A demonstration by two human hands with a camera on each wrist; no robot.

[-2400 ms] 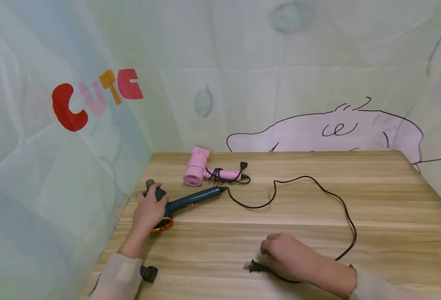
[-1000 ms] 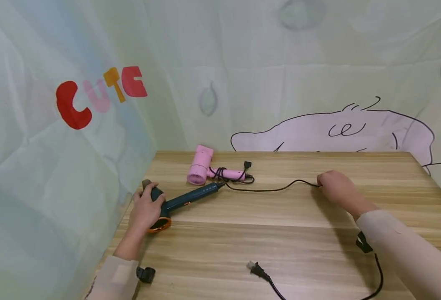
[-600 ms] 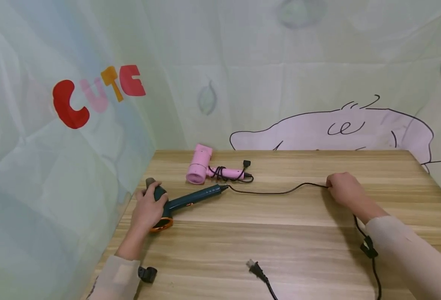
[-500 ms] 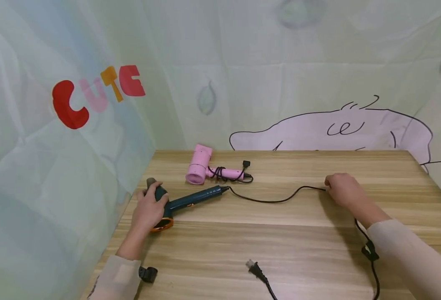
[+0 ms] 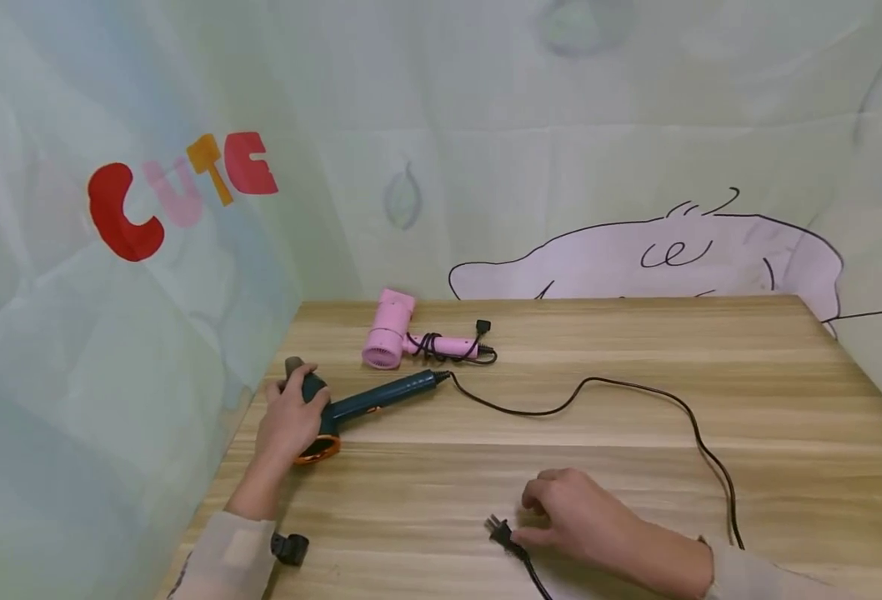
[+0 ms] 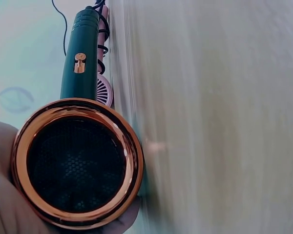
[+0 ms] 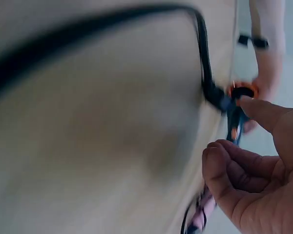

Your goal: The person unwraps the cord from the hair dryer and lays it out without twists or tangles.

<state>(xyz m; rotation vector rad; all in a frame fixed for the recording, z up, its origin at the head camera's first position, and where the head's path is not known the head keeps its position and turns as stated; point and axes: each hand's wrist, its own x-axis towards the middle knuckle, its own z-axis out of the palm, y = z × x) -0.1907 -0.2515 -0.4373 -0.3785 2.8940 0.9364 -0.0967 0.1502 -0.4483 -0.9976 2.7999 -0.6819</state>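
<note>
A dark green hair dryer (image 5: 388, 396) with a copper-orange ring lies at the left of the table. My left hand (image 5: 287, 421) grips its barrel, thumb and fingers on either side. In the left wrist view the copper ring (image 6: 78, 163) faces the camera, with fingers behind it. From the handle a black cord (image 5: 636, 385) curves right and toward me, ending in a two-prong plug (image 5: 501, 532) at the front. My right hand (image 5: 583, 517) hovers beside the plug, fingers loosely bent and thumb pointing at it, holding nothing. Whether the thumb touches the plug I cannot tell.
Behind the green dryer lies a pink hair dryer (image 5: 388, 333), its black cord wound round the handle. A small black clip-like piece (image 5: 291, 548) shows by my left sleeve. Printed cloth (image 5: 381, 100) walls in the wooden table (image 5: 426, 492) at the left and back.
My right hand has let go of the cord at the far right and come back toward me, beside the plug. The cord now lies in a loose curve. My left hand stays on the dryer.
</note>
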